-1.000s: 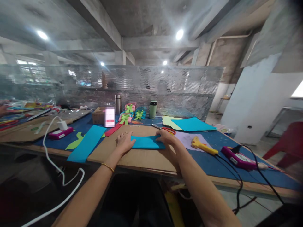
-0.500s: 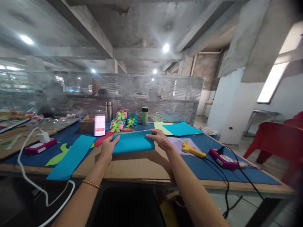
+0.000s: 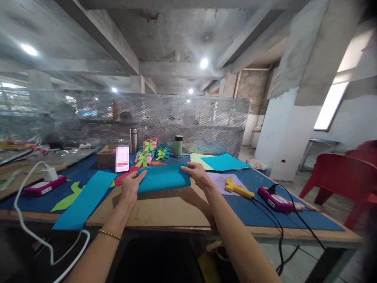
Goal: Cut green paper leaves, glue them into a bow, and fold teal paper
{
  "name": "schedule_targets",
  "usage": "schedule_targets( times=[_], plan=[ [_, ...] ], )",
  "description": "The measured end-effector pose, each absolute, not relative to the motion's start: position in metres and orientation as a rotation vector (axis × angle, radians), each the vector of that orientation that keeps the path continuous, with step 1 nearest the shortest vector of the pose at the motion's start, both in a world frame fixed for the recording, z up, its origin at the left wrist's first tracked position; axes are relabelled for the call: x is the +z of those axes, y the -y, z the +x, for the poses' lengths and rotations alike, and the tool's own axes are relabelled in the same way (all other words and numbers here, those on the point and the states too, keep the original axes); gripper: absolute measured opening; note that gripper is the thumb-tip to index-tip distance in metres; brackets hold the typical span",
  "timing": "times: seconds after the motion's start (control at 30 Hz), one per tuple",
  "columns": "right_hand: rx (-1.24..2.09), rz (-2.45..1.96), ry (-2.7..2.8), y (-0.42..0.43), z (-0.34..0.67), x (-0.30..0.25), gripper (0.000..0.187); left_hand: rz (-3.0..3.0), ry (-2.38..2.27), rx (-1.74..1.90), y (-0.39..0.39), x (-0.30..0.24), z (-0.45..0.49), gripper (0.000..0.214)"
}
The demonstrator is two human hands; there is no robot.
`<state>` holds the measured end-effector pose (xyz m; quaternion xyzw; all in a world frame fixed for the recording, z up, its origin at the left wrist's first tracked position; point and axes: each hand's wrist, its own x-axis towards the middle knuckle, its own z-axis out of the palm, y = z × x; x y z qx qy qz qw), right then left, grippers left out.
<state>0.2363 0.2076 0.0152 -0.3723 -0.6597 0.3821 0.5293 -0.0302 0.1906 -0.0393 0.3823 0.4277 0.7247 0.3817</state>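
A blue sheet (image 3: pixel 163 179), bent over along its length, is held up above a brown cardboard (image 3: pixel 171 210) at the table's front. My left hand (image 3: pixel 132 184) is closed on the sheet's left end, thumb on top. At the right end, my right hand (image 3: pixel 196 173) pinches its upper corner. The fingers behind the sheet are hidden. Left of my left hand lies a flat blue strip (image 3: pixel 84 200), beside light green leaf-shaped pieces (image 3: pixel 69 197). To the right, a yellow glue gun (image 3: pixel 237 188) rests on a pale purple sheet (image 3: pixel 216 181).
Purple power strips (image 3: pixel 45 186) with cables lie at both sides. Behind my hands stand a phone (image 3: pixel 122 159), a cardboard box (image 3: pixel 106 156), a steel flask (image 3: pixel 134 141), a green cup (image 3: pixel 178 146) and several boxes with green bows (image 3: pixel 148 153). Blue sheets (image 3: pixel 226 161) lie back right.
The view has shifted slightly, so the table sits a little further left and lower. Both hands keep hold of the blue sheet, which looks nearly the same.
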Motion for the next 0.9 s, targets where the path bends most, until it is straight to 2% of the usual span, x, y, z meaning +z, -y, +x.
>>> schedule_targets(
  times=[0.33, 0.9],
  plan=[
    [0.954, -0.856, 1.526, -0.211, 0.235, 0.012, 0.043, 0.956, -1.043, 1.888, -0.190, -0.039, -0.029, 0.052],
    [0.949, -0.869, 1.543, -0.201, 0.232, 0.018, 0.057, 0.938, -1.049, 1.897, -0.186, -0.034, -0.029, 0.055]
  ],
)
